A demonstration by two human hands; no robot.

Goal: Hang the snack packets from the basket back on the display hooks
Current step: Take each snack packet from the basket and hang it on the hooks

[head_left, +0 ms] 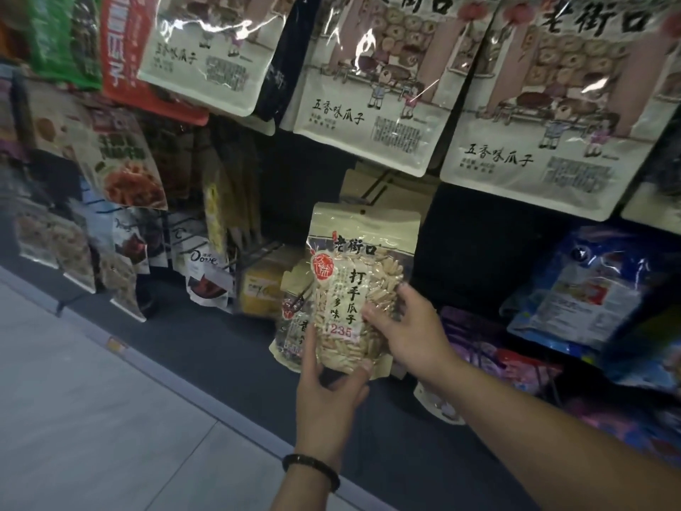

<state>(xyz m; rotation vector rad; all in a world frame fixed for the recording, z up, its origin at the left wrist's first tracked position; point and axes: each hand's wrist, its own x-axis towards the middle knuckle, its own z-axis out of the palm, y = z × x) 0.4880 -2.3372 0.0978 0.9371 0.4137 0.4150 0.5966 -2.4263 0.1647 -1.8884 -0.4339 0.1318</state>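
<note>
A clear-fronted packet of pale melon seeds (353, 274) with black characters and a red seal stands upright in front of the display. My left hand (328, 396) grips its bottom edge from below. My right hand (409, 326) holds its lower right side, fingers on the front. Its hang hole sits at the top, close under a dark metal hook (377, 188) that sticks out from the rack. A similar packet (291, 326) hangs just behind and to the left. No basket is in view.
Large cream seed bags (372, 105) hang in a row overhead. Blue and purple packets (575, 289) fill the right side. Dove chocolate bags (206, 274) and other snacks hang at left. Grey floor tiles (92, 400) lie lower left.
</note>
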